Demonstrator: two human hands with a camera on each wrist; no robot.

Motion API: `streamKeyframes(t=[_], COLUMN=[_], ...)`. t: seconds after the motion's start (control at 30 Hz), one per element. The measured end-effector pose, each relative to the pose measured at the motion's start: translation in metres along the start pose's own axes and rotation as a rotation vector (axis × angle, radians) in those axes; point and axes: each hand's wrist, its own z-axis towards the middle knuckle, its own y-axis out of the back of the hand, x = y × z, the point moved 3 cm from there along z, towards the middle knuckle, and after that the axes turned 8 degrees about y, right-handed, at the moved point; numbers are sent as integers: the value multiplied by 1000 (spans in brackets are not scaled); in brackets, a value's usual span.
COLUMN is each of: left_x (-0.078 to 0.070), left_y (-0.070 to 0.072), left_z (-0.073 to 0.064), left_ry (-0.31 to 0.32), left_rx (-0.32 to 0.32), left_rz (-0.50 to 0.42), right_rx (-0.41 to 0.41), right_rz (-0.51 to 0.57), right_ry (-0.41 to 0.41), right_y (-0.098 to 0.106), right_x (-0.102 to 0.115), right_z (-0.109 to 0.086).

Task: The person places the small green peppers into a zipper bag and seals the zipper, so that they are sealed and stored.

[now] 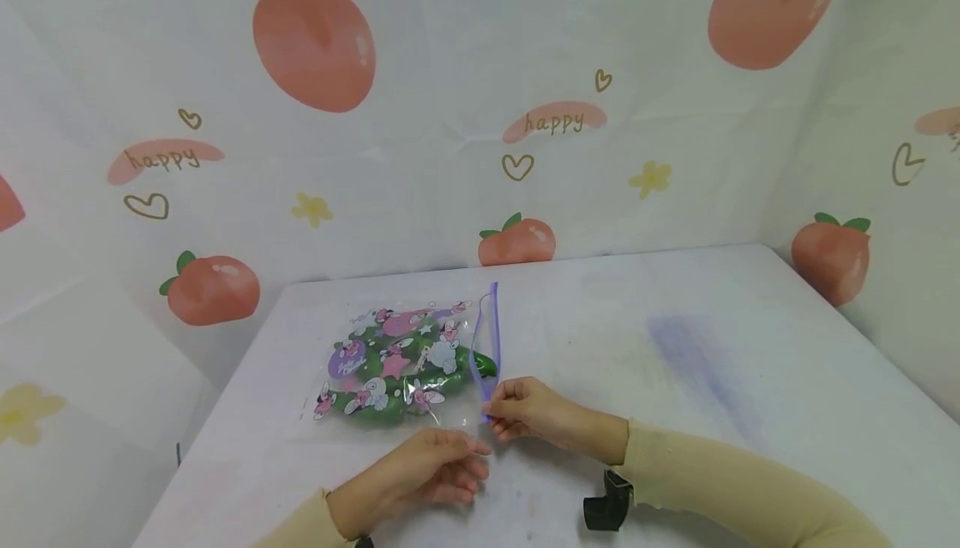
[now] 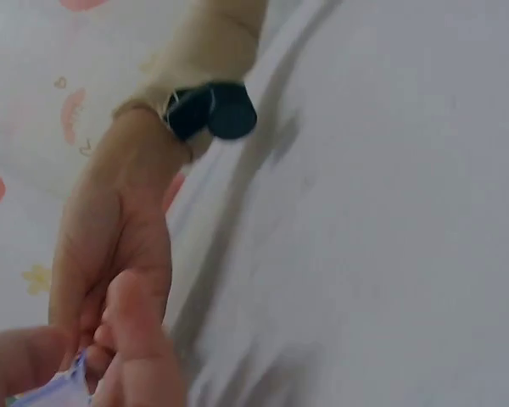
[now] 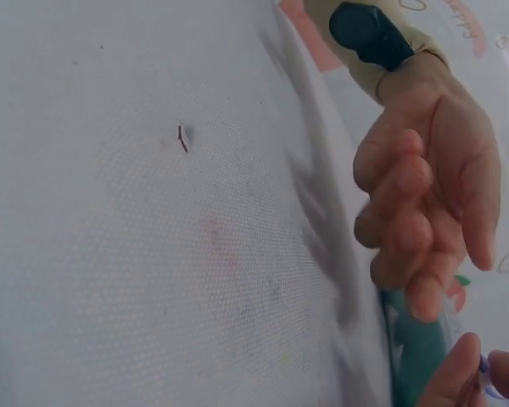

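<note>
A clear zip bag point(image 1: 393, 365) printed with pink, purple and white cartoon figures lies flat on the table, with long green peppers point(image 1: 486, 365) inside. Its purple zip strip point(image 1: 496, 323) runs along the right side, parted into a gap where one glossy pepper end shows. My right hand point(image 1: 536, 415) pinches the near end of that strip between thumb and fingers. Just left of it, my left hand point(image 1: 438, 471) hovers by the bag's near edge, fingers loosely bent and holding nothing. In the right wrist view the left hand point(image 3: 428, 186) shows its palm and relaxed fingers.
The white table point(image 1: 600, 323) has a bluish-purple stain point(image 1: 697, 365) on its right part. Cloth walls point(image 1: 435, 181) printed with peaches, hearts and flowers rise behind and at the sides. A black wrist device point(image 1: 607, 502) hangs under the right sleeve.
</note>
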Motion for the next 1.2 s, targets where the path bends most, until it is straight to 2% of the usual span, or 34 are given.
streamKeyframes(t=[0.2, 0.33, 0.63, 0.87, 0.97, 1.1, 1.2], left_x=[4, 5, 6, 9, 8, 7, 5], left_y=[-8, -14, -16, -15, -16, -19, -21], left_z=[5, 9, 16, 20, 21, 22, 23], left_ry=[-55, -100, -152, -238, -240, -211, -210], left_rx=[1, -14, -94, -73, -120, -216, -257], left_rz=[-347, -486, -559, -552, -557, -587, -598], right_rx=[-1, -1, 2, 6, 5, 2, -3], right_rz=[7, 1, 3, -4, -10, -26, -41], right_ry=[4, 0, -13, -15, -20, -26, -25], right_y=[1, 1, -1, 0, 0, 0, 0], right_x=[-1, 0, 0, -1, -1, 0, 1], right_z=[1, 0, -1, -1, 0, 1, 2])
